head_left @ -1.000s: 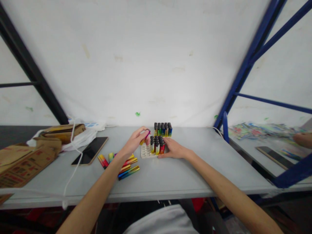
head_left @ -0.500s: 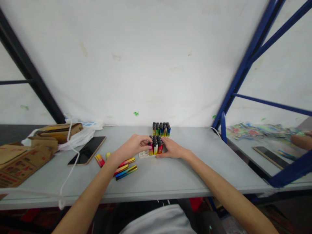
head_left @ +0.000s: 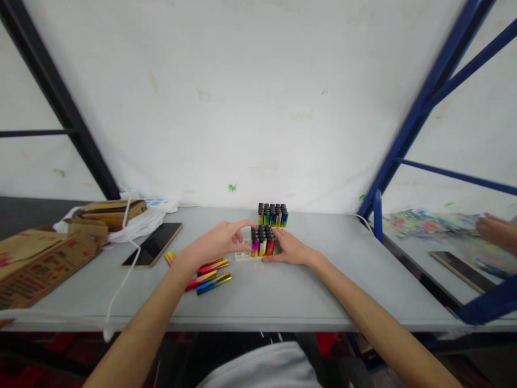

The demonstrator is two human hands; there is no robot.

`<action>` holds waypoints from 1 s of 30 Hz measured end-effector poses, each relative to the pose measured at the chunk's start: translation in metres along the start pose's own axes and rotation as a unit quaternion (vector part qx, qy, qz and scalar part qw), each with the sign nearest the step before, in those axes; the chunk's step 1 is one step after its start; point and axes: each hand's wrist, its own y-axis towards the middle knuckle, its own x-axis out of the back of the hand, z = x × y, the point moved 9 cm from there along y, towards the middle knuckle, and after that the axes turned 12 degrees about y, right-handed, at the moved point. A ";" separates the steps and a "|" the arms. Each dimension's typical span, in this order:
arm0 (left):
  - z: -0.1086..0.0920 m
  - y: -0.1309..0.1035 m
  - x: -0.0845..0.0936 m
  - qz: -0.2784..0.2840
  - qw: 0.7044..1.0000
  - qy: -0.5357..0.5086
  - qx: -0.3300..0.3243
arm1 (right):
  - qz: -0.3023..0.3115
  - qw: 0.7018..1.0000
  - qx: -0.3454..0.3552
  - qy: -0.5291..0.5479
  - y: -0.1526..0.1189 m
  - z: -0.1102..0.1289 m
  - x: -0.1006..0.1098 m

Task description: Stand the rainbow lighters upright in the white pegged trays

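Observation:
A group of lighters [head_left: 262, 245] with black tops stands upright in a pale tray [head_left: 242, 255], whose left part shows bare slots. At the group's left side is my left hand [head_left: 221, 240], its thumb and forefinger apart and nothing visible between them. My right hand [head_left: 290, 248] is braced around the right side of the lighters, thumb at the front and fingers behind. Loose lighters [head_left: 214, 283] in red, yellow and blue lie on the table by my left forearm, partly hidden by it.
Behind stands a second block of lighters [head_left: 273, 215], close to the wall. To the left are a phone [head_left: 153, 245], a cardboard box [head_left: 52, 258] and a hanging white cable [head_left: 121, 285]. Right, beyond a blue frame [head_left: 388, 161], another person's hand [head_left: 498, 231] is above a second table.
My left fingers have come off the purple front lighter and spread apart, leaving it upright in the group. My right hand stays at the lighters. The whole view has shifted slightly.

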 end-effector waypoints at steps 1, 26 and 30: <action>0.004 -0.003 0.010 -0.007 1.000 0.018 0.007 | -0.001 1.000 -0.002 -0.002 0.000 -0.001 0.000; 0.105 -0.058 -0.018 -0.017 0.906 0.417 0.075 | -0.015 1.000 -0.005 0.022 0.002 -0.004 0.006; 0.106 -0.054 -0.021 0.006 0.905 0.419 0.072 | -0.014 0.999 -0.014 0.035 -0.003 -0.006 0.012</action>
